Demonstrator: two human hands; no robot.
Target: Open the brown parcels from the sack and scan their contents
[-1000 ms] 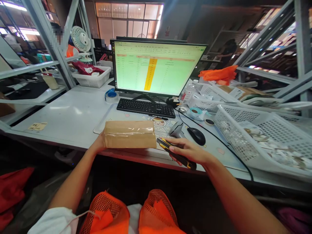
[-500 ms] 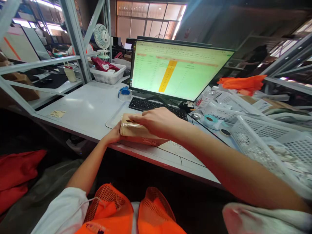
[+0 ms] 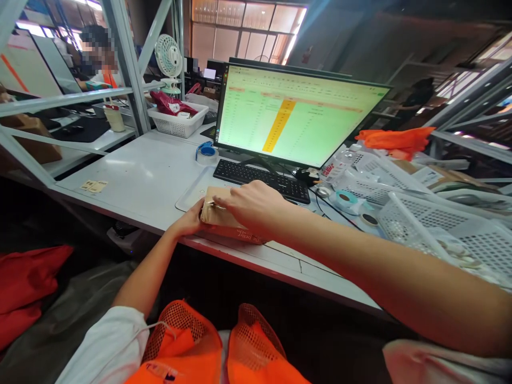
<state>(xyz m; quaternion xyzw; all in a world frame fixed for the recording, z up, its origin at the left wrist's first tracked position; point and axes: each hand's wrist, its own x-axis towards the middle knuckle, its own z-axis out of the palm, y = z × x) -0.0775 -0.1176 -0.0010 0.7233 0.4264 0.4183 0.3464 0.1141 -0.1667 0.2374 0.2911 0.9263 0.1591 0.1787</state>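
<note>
A small cardboard box [image 3: 216,215] with a pale top and a reddish, printed front side lies at the front edge of the desk. My left hand [image 3: 191,220] is closed around its left end; part of the fingers is hidden behind the box. Above the top face, my right hand [image 3: 250,202] is closed, its fingertips against the box near the left end. A thin, small item shows at those fingertips, too small to name. The right hand and forearm cover the box's right part.
A keyboard [image 3: 260,178] and a monitor [image 3: 300,117] stand behind the box. Blue tape [image 3: 207,153] lies left of the keyboard. White baskets [image 3: 420,229] and tape rolls [image 3: 346,200] crowd the right side. A metal frame [image 3: 128,69] rises at the left; a person [image 3: 108,74] sits beyond it.
My right hand has shifted slightly along the box top, and its forearm sits a little lower. The left hand keeps its hold. A person has come into view at the far left.
</note>
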